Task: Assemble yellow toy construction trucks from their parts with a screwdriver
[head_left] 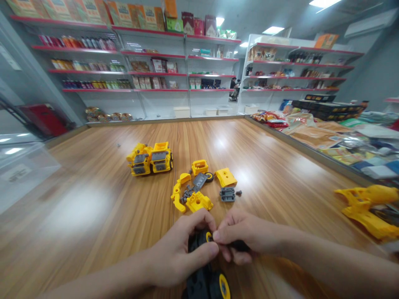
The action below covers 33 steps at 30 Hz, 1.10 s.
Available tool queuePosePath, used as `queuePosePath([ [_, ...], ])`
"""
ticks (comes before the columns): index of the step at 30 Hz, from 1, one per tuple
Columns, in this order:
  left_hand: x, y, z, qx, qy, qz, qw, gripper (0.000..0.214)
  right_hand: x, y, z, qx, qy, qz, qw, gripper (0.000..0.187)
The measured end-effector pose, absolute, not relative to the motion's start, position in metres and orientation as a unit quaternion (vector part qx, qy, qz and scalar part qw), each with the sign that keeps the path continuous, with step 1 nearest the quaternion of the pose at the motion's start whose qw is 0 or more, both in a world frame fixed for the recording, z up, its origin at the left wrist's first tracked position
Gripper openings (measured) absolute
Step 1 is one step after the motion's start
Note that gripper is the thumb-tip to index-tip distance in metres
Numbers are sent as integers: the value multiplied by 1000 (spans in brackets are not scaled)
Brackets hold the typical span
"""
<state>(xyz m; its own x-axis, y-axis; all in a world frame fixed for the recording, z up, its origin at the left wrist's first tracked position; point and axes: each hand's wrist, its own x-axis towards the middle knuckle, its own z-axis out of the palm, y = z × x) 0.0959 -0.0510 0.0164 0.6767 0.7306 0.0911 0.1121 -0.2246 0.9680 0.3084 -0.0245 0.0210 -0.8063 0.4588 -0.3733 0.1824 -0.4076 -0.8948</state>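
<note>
My left hand (pixel 183 245) is wrapped round a black toy vehicle chassis (pixel 199 276) at the near edge of the view. The chassis carries black wheels with yellow hubs, and one wheel (pixel 223 286) faces me at the bottom. At the upper wheel's yellow hub (pixel 208 237), my right hand (pixel 238 232) is closed in a pinch. What its fingertips hold is too small to tell. Something black (pixel 240 245) shows under its curled fingers, mostly hidden. Just beyond the hands lie a yellow plastic body part (pixel 199 202), a curved yellow arm piece (pixel 177 193) and dark bolts (pixel 188 192).
Farther off lie a grey plate (pixel 199 180), a loose wheel (pixel 209 177), a yellow panel (pixel 226 177) and a grey block (pixel 227 194). Yellow toy trucks (pixel 151 158) stand back left; a yellow toy part (pixel 369 207) is at right. A clear bin (pixel 28 170) stands left.
</note>
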Motion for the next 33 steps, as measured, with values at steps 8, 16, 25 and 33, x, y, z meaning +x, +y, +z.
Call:
queuePosePath([
  [8, 95, -42, 14, 413, 280, 382, 778, 30, 319, -14, 28, -354, -758, 434, 335, 30],
  [16, 105, -55, 15, 166, 257, 283, 909, 35, 325, -5, 19, -468, -792, 201, 337, 12],
  [25, 100, -49, 11, 137, 164, 365, 906, 27, 308, 42, 55, -521, -847, 28, 100, 28],
  [33, 101, -46, 7, 99, 119, 378, 913, 36, 276, 64, 64, -501, -865, 31, 28, 29],
])
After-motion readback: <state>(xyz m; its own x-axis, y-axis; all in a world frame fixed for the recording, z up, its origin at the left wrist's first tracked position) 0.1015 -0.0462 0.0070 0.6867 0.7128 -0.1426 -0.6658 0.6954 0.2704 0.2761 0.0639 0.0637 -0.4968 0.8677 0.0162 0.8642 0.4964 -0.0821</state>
